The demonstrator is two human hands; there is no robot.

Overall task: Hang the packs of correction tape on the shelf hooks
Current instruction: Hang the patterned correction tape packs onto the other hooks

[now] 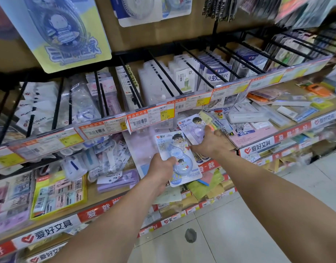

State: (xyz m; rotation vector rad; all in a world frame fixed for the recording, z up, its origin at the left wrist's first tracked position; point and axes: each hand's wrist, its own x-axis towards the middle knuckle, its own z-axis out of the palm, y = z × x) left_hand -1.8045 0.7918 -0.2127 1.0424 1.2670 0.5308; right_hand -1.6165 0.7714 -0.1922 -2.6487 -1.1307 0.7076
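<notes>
Just below the price-tag rail (150,118), pinching the near pack (173,144) of correction tape in the left hand (161,168), gripping the far pack (190,124) in the right hand (210,143). Raise one at a time, line its top with a black hook (164,73) tip, slide back.

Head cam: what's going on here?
A person is stocking a stationery shelf. The left hand has its grip on the lower end of one pack of correction tape. The right hand holds a second pack further in, just below the price tag rail. Neither pack is on a hook yet; the black hooks stick out above the rail.
</notes>
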